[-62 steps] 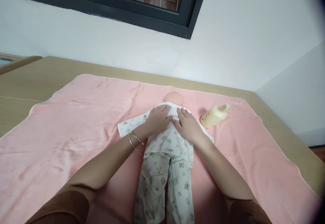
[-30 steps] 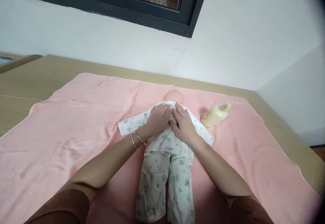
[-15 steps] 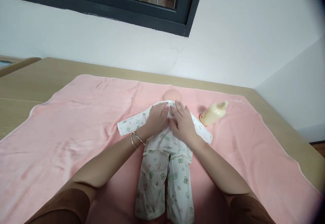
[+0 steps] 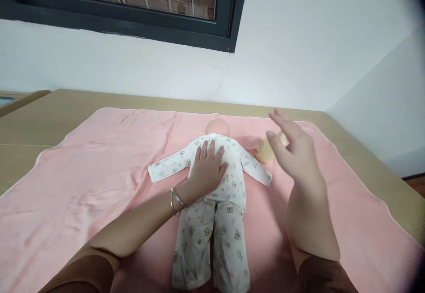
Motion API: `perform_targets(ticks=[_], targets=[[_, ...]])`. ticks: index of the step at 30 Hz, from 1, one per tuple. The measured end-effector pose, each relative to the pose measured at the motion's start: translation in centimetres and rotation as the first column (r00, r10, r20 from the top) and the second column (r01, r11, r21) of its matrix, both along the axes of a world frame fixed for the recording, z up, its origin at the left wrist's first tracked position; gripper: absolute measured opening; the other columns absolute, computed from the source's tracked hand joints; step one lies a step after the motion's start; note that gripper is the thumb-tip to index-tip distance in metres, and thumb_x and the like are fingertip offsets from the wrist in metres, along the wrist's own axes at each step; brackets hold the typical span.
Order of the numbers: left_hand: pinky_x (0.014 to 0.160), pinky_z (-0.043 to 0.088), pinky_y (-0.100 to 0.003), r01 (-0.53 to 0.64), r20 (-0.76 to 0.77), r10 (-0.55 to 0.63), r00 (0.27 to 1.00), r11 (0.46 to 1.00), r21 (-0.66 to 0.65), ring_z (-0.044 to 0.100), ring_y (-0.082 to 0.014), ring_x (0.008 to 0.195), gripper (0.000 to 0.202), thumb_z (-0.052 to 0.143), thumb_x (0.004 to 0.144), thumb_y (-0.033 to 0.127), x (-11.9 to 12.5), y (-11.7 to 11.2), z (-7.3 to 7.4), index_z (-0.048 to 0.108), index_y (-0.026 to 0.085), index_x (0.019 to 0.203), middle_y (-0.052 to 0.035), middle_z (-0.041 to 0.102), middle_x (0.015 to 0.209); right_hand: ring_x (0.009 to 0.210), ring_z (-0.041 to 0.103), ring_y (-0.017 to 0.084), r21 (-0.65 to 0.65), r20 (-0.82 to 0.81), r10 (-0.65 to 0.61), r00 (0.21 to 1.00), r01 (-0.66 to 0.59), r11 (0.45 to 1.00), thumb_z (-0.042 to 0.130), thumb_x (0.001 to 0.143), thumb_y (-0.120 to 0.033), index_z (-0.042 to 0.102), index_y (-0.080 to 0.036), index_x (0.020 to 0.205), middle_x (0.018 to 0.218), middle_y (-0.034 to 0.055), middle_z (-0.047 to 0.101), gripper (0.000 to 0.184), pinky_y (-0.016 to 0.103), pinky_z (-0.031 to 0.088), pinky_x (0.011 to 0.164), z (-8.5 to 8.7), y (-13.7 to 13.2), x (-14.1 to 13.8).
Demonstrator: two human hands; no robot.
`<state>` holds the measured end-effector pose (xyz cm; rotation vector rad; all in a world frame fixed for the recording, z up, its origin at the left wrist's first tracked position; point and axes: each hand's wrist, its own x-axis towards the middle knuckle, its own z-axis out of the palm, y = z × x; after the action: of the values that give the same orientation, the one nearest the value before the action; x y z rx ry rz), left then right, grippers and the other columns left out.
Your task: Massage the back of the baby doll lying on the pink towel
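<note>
A baby doll (image 4: 217, 129) in white printed pyjamas (image 4: 212, 222) lies on a pink blanket (image 4: 99, 169), head away from me. My left hand (image 4: 207, 171), with bangles on the wrist, lies flat and open on the doll's torso. Raised above the blanket to the right of the doll is my right hand (image 4: 294, 151), open with fingers spread and holding nothing. It hangs in front of a cream lotion bottle (image 4: 264, 153) lying on its side, hiding most of it.
The blanket covers a wooden table (image 4: 49, 111) that meets a white wall (image 4: 299, 54) at the back and right. A dark-framed window (image 4: 133, 5) sits above. Another wooden edge (image 4: 20, 98) shows at far left.
My right hand has lifted off the doll's chest and moved up and right, over the bottle. The left hand stays on the doll, slightly lower. The camera has tilted.
</note>
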<state>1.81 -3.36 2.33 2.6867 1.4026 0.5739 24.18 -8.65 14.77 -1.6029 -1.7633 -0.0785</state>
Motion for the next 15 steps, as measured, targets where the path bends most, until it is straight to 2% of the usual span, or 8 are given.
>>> perform_targets(ticks=[3, 5, 8, 10, 11, 12, 13, 15], targets=[[0.125, 0.014, -0.072, 0.164, -0.087, -0.164, 0.983, 0.986, -0.011, 0.014, -0.0486, 0.158, 0.058, 0.045, 0.103, 0.037, 0.2, -3.0, 0.4, 0.047, 0.009, 0.154, -0.0238, 0.028, 0.168, 0.147, 0.046, 0.033, -0.022, -0.083, -0.116, 0.990, 0.114, 0.993, 0.045, 0.103, -0.054, 0.051, -0.032, 0.153, 0.158, 0.0057, 0.052, 0.055, 0.059, 0.043, 0.118, 1.3, -1.3, 3.9], [0.125, 0.010, -0.073, 0.336, -0.130, -0.348, 0.928, 0.936, -0.106, 0.017, -0.0474, 0.157, 0.054, 0.044, 0.104, 0.038, 0.2, -5.2, 1.1, 0.053, 0.009, 0.149, -0.0224, 0.033, 0.167, 0.148, 0.046, 0.034, -0.153, -0.059, -0.233, 0.971, 0.222, 0.963, 0.044, 0.103, -0.056, 0.048, -0.033, 0.155, 0.157, 0.0048, 0.053, 0.057, 0.061, 0.042, 0.118, 1.8, -1.9, 6.0], [0.125, 0.011, -0.072, 0.479, -0.054, -0.528, 0.847, 0.804, -0.352, 0.024, -0.0471, 0.156, 0.064, 0.041, 0.105, 0.052, 0.5, -7.5, 3.4, 0.053, 0.006, 0.149, -0.0272, 0.038, 0.162, 0.152, 0.039, 0.037, -0.375, 0.034, -0.302, 0.953, 0.293, 0.880, 0.041, 0.102, -0.058, 0.043, -0.032, 0.158, 0.163, 0.0031, 0.045, 0.062, 0.063, 0.040, 0.120, 2.3, -2.5, 7.9], [0.126, 0.019, -0.067, 0.549, 0.161, -0.549, 0.820, 0.675, -0.494, 0.025, -0.0443, 0.156, 0.068, 0.039, 0.104, 0.056, 1.7, -7.6, 5.7, 0.048, 0.010, 0.154, -0.0243, 0.037, 0.164, 0.153, 0.035, 0.036, -0.471, 0.076, -0.306, 0.949, 0.305, 0.828, 0.038, 0.103, -0.056, 0.042, -0.029, 0.159, 0.166, 0.0020, 0.038, 0.063, 0.059, 0.040, 0.121, 2.5, -2.5, 8.3], [0.127, 0.024, -0.062, 0.600, 0.324, -0.514, 0.794, 0.578, -0.553, 0.032, -0.0400, 0.155, 0.065, 0.039, 0.104, 0.056, 2.6, -7.1, 6.7, 0.048, 0.015, 0.154, -0.0196, 0.041, 0.163, 0.154, 0.034, 0.035, -0.500, 0.092, -0.307, 0.947, 0.311, 0.808, 0.037, 0.103, -0.055, 0.042, -0.027, 0.159, 0.167, 0.0017, 0.037, 0.063, 0.057, 0.040, 0.122, 2.6, -2.4, 8.3], [0.125, 0.031, -0.056, 0.636, 0.502, -0.389, 0.772, 0.471, -0.612, 0.042, -0.0355, 0.150, 0.062, 0.037, 0.104, 0.056, 3.8, -6.3, 7.7, 0.050, 0.019, 0.152, -0.0145, 0.050, 0.158, 0.155, 0.032, 0.034, -0.520, 0.108, -0.303, 0.947, 0.314, 0.795, 0.036, 0.103, -0.053, 0.042, -0.025, 0.159, 0.167, 0.0014, 0.035, 0.063, 0.055, 0.039, 0.122, 2.5, -2.2, 8.2], [0.123, 0.036, -0.052, 0.658, 0.638, -0.191, 0.746, 0.359, -0.662, 0.049, -0.0334, 0.146, 0.061, 0.036, 0.104, 0.057, 5.1, -5.2, 8.4, 0.053, 0.021, 0.149, -0.0119, 0.058, 0.152, 0.155, 0.031, 0.033, -0.530, 0.124, -0.291, 0.949, 0.311, 0.789, 0.034, 0.104, -0.050, 0.043, -0.024, 0.159, 0.167, 0.0009, 0.035, 0.061, 0.053, 0.039, 0.123, 2.5, -2.0, 8.1], [0.117, 0.045, -0.046, 0.657, 0.683, -0.032, 0.730, 0.307, -0.688, 0.055, -0.0281, 0.141, 0.074, 0.007, 0.106, 0.056, 7.9, -2.5, 9.3, 0.045, 0.015, 0.154, -0.0146, 0.059, 0.149, 0.155, 0.032, 0.030, -0.534, 0.155, -0.237, 0.959, 0.283, 0.797, 0.034, 0.104, -0.043, 0.045, -0.025, 0.157, 0.167, -0.0006, 0.037, 0.058, 0.050, 0.039, 0.123, 2.2, -1.5, 7.9]])
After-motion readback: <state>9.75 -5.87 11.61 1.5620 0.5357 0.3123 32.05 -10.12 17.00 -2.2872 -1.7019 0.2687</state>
